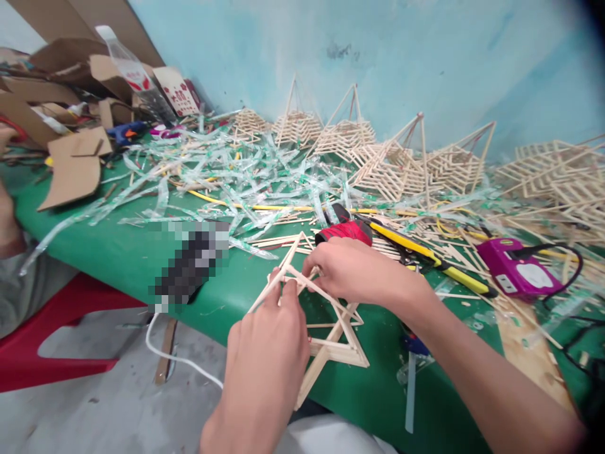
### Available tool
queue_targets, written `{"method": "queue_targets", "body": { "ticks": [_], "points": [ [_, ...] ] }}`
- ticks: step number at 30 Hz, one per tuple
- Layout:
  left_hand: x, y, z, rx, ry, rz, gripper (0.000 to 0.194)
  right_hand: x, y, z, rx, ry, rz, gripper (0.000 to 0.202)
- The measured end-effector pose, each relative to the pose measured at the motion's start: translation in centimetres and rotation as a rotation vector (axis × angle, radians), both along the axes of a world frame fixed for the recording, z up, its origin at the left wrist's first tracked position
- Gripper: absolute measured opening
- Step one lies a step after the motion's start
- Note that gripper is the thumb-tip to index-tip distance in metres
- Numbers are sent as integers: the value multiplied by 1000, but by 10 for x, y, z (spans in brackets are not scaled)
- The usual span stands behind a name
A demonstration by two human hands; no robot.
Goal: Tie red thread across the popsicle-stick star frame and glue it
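A star-shaped frame of thin wooden sticks [360, 358] sits at the front edge of the green table, stacked several sticks thick at its near corners. My left hand [271, 347] grips its near left side, fingertips on the sticks by the upper joint. Around the inner corner just across from it, my right hand [347, 268] has its fingers bent and closed on the same frame. The tips of the right fingers are partly hidden by sticks. Directly beyond my right hand lies a red roll [347, 232].
Stick structures [392, 164] line the blue wall. Clear plastic strips [255, 173] and loose sticks litter the green table [127, 252]. A yellow-black cutter [416, 249] and purple box [520, 268] lie right; a blurred dark device [189, 265] lies left. Another person's arm [7, 214] shows far left.
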State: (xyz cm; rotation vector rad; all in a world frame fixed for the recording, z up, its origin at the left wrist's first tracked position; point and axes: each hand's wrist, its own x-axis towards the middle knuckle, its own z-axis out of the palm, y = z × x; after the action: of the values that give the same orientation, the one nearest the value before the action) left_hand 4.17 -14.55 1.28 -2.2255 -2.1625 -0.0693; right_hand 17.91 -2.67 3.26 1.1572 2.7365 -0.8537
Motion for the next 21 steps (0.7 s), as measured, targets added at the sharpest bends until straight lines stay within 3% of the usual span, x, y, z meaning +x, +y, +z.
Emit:
{"method": "queue_targets", "body": {
  "ticks": [8,15,21],
  "points": [
    [1,4,2,13,-53,25,25,0,-4,-10,-110,220,-128,19],
    [-5,-14,-9,298,-308,-63,34,9,-11,-16,-433,531,-288,14],
    [-1,-26,-12,453,-500,-32,28,14,-15,-18,-626,743,-336,17]
  ]
}}
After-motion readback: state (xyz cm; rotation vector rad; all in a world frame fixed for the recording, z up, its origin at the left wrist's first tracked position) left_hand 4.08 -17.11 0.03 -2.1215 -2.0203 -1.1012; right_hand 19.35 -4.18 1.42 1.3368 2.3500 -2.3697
